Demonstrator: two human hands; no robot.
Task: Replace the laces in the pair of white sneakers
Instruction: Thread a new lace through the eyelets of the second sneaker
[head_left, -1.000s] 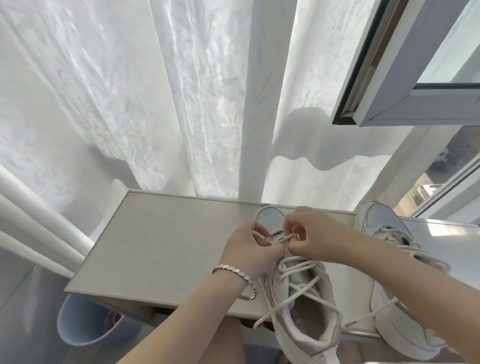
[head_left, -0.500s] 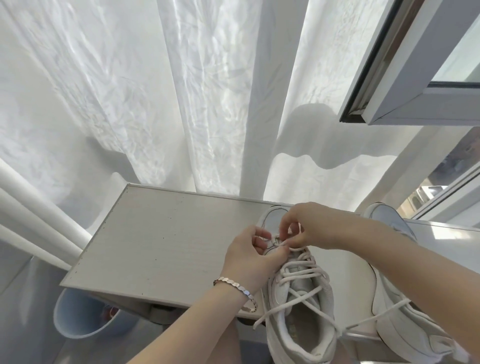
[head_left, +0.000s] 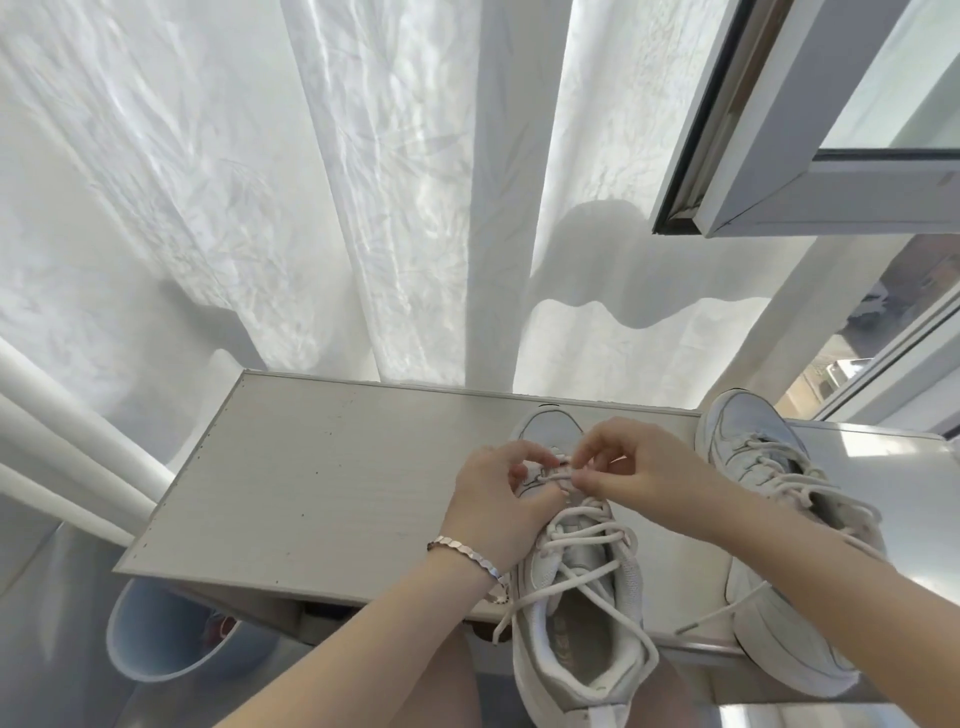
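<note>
Both hands work at the toe end of the nearer sneaker (head_left: 576, 613), which lies on the counter (head_left: 311, 478) at about 5 o'clock from the middle of the view, its heel hanging past the near edge towards the person. The left hand (head_left: 498, 509) is curled against the shoe's left side, thumb and forefinger pinching the lace (head_left: 558, 474) at the lowest eyelets. The right hand (head_left: 628, 467) comes in from 3 o'clock and pinches the same stretch of lace just beside it, fingers bent tight. The two pinches almost touch.

The second sneaker (head_left: 779, 530) sits at 3 o'clock on the counter, laced, partly under the right forearm.

Risks, as I judge them:

- The heel of the nearer sneaker overhangs the counter edge; a hard tug towards the person could slide the shoe off into the lap or to the floor.
- Loose lace ends trail over the heel opening and past the counter edge; they may snag on the bracelet (head_left: 470, 555) at the left wrist or knot among the crossed rows.
- The lowest row looks snug in its eyelets, so pulling one side only could jam it rather than free it.
- The right forearm passes over the second sneaker and its trailing lace end at 4 o'clock; a wide pull could drag or nudge that shoe towards the edge.
</note>
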